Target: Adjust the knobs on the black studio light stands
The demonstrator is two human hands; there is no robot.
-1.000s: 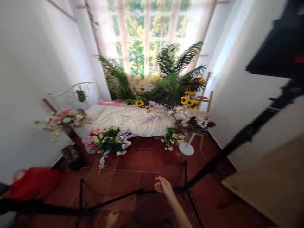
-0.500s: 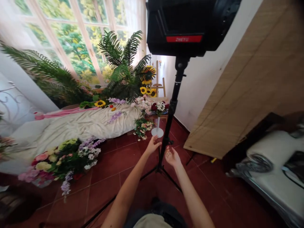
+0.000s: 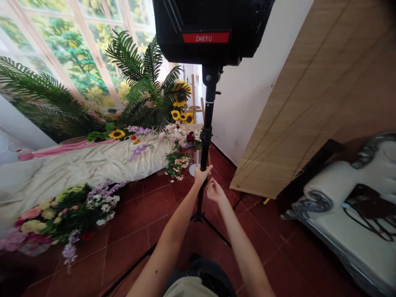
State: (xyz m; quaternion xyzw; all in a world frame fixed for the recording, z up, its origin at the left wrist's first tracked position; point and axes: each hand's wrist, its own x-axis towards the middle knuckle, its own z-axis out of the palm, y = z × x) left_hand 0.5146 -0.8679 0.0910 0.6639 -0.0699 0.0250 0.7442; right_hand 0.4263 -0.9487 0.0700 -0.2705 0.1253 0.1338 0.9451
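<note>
A black studio light (image 3: 210,24) with a red ZHEYU label sits on top of an upright black stand (image 3: 204,152), whose legs spread on the floor. My left hand (image 3: 201,175) is wrapped round the lower part of the pole. Just right of the pole, my right hand (image 3: 214,190) has its fingers curled and pressed together beside the collar of the stand. Whatever is between those fingertips is too small to make out.
Flower arrangements (image 3: 71,210) and a cloth-draped platform (image 3: 93,165) lie to the left. A white vase stand (image 3: 194,170) is behind the pole. On the right are a hanging bamboo blind (image 3: 278,123) and a silver-trimmed sofa (image 3: 328,177) with a dark bag (image 3: 365,200).
My left hand has closed round the pole, where it was open beside it. The fingers of my right hand have drawn together near the pole. The view has shifted right.
</note>
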